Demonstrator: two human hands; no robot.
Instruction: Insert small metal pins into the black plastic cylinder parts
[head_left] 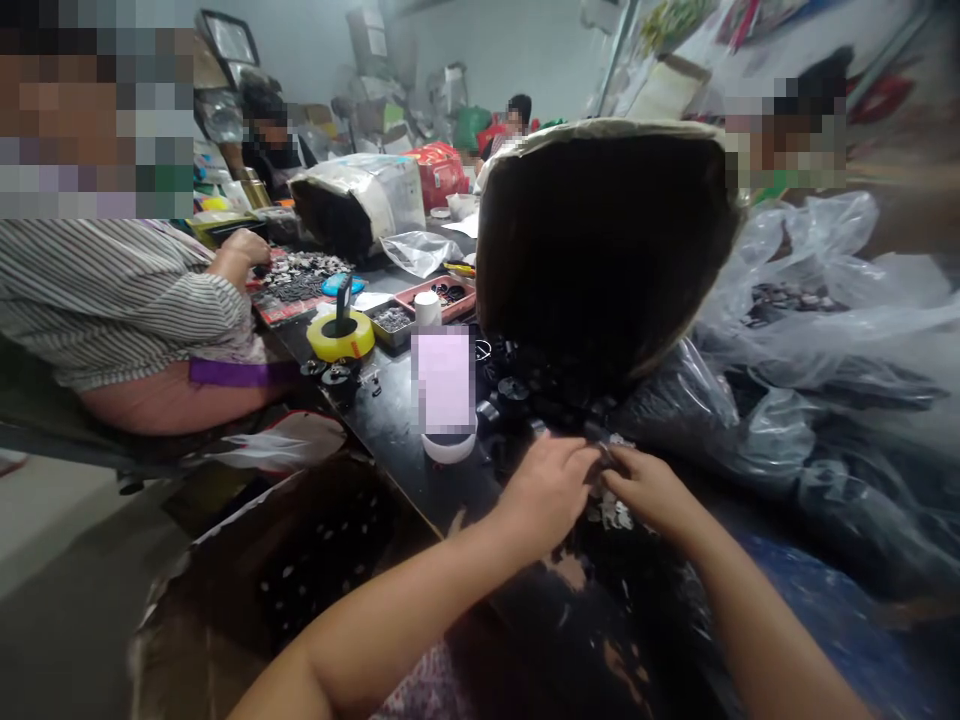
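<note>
Over the dark table (pixel 397 440) my left hand (pixel 551 490) and my right hand (pixel 649 490) come together, fingertips nearly meeting. Both have their fingers bent and closed in a pinch; whatever sits between them is too small and blurred to name. Just under the hands lies a little heap of pale metal-looking pieces (pixel 611 512). Beyond my left hand, black round parts (pixel 514 390) spill out from the mouth of a large box (pixel 607 240) lying on its side. A phone with a blurred screen (pixel 444 385) stands upright on a white round base (pixel 448 448).
A yellow tape roll (pixel 341 337), a grey tray of small parts (pixel 392 322) and a pink tray (pixel 450 297) stand farther left. Clear plastic bags (pixel 825 360) crowd the right. An open carton (pixel 225 580) with dark parts is below the table edge. A co-worker in a striped shirt (pixel 127 310) sits left.
</note>
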